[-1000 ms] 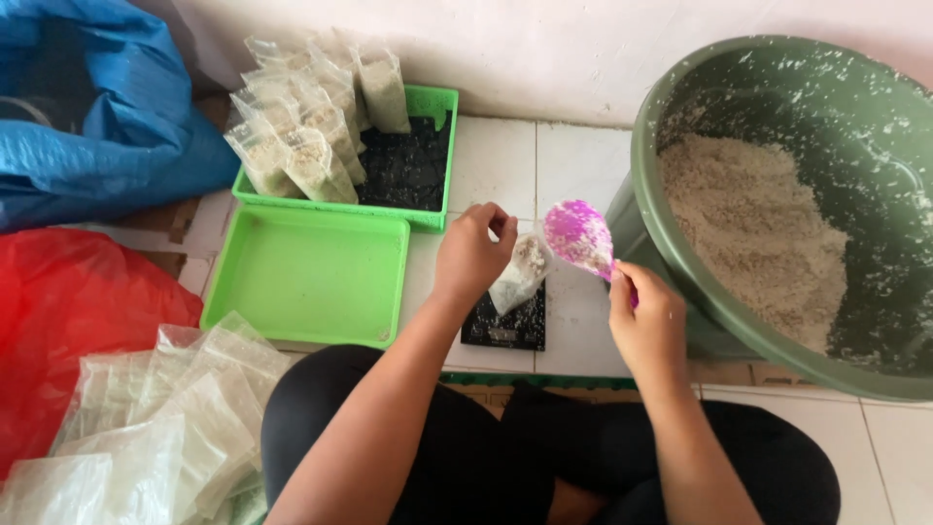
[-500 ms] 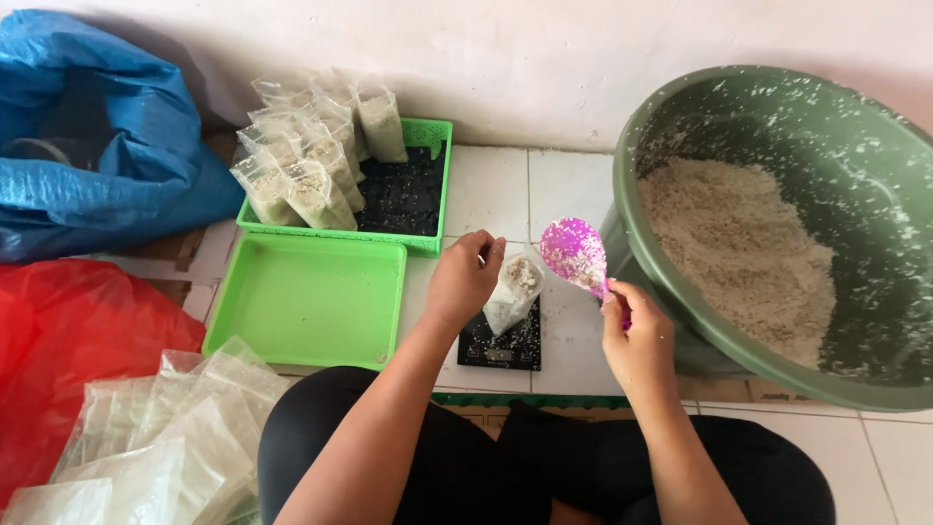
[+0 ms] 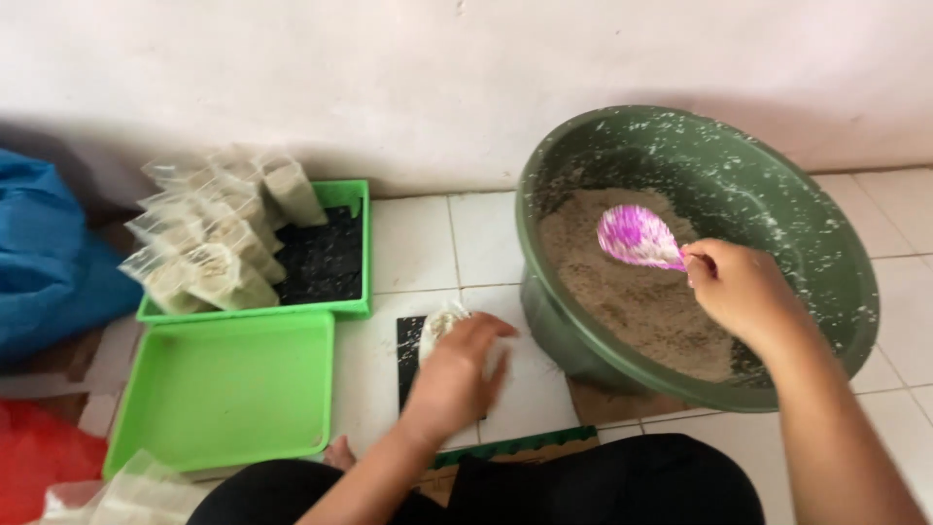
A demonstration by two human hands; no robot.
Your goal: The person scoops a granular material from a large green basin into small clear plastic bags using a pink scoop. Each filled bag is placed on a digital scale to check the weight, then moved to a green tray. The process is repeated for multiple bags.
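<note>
1. The floor point(image 3: 428, 243) is laid with white square tiles with grey grout lines, and it meets a plain off-white wall point(image 3: 408, 78) that runs across the top of the view.
2. A large dark green basin point(image 3: 826, 243) stands on the tiles at the right, close to the wall. Its inner wall is speckled with pale grains, and a heap of pale grainy mix point(image 3: 632, 301) fills its bottom.
3. The right hand point(image 3: 739, 287) is over the basin, its grip closed around the handle of a pink and white scoop point(image 3: 637, 236), which hangs just above the mix.
4. The left hand point(image 3: 457, 374) rests on a small clear filled bag point(image 3: 439, 326). The fingers curl over the bag and press it down on a small black flat pad point(image 3: 408, 335) that lies on the tiles, just beside the basin.
5. Two bright green trays lie at the left, touching each other. The far tray point(image 3: 350, 194) near the wall holds a dark mat and a cluster of filled clear bags point(image 3: 219, 243) leaning together. The near tray point(image 3: 224, 389) lies bare.
6. A blue plastic sack point(image 3: 49, 262) sits at the left edge, a red sheet point(image 3: 34, 457) is in the lower left corner, and empty clear bags point(image 3: 146, 491) lie beside it.
7. The person's dark-clad legs point(image 3: 583, 486) fill the bottom edge.
</note>
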